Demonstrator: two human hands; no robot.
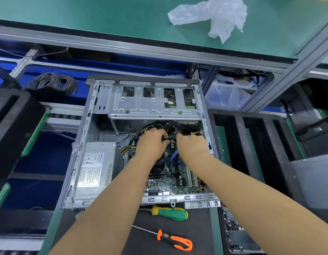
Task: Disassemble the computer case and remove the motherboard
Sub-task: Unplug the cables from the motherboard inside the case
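An open grey computer case (80,144) lies on its side in the middle. Inside it sit a green motherboard (176,183), a silver power supply (97,168) at the left and a metal drive cage (152,102) at the far end. Both hands reach into the case just below the drive cage. My left hand (152,142) grips a bundle of black cables (168,137). Right beside it, my right hand (192,144) curls its fingers around cables or a connector; its fingertips are hidden.
A green-and-yellow screwdriver (170,212) and an orange-and-black screwdriver (176,240) lie on the mat in front of the case. Black foam trays (251,144) flank the case. A coil of grey cable (52,83) lies behind. Crumpled clear plastic (214,15) rests on the green shelf above.
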